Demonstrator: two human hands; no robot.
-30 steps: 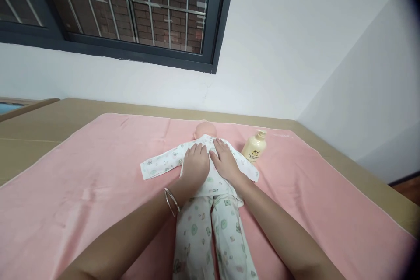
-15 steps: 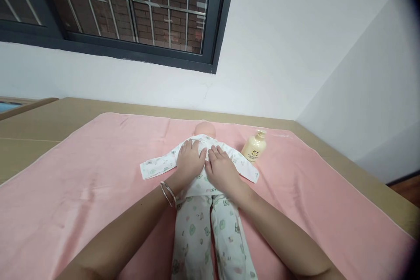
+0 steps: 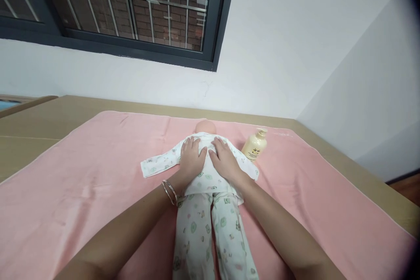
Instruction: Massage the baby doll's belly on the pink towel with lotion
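Lying lengthwise on a pink cloth (image 3: pixel 114 153), a clothed doll (image 3: pixel 211 179) is shown in the head view at the middle of the scene, its bald head (image 3: pixel 205 127) close to the cloth's far edge and its trouser legs (image 3: pixel 197 232) cut off by the near border of the picture. The cloth is bordered at left, right and far side by a wooden surface (image 3: pixel 36 127), which is met at the far side by a white wall (image 3: pixel 262 43) with a dark window frame (image 3: pixel 210 54). Broad stretches of cloth are seen to the left and right of the forearms. A pump bottle (image 3: pixel 255 145) is placed just beyond the doll's right-hand sleeve (image 3: pixel 247 168); whether the two are touching cannot be told.

The left hand (image 3: pixel 192 157) and the right hand (image 3: pixel 225 159) are laid palm down on the doll's patterned shirt (image 3: pixel 213 181), side by side, with a narrow gap between the thumbs. In each, the fingers are extended and held nearly together, the thumb being set apart; nothing is gripped. Two bangles (image 3: pixel 169 192) are worn at the left wrist.
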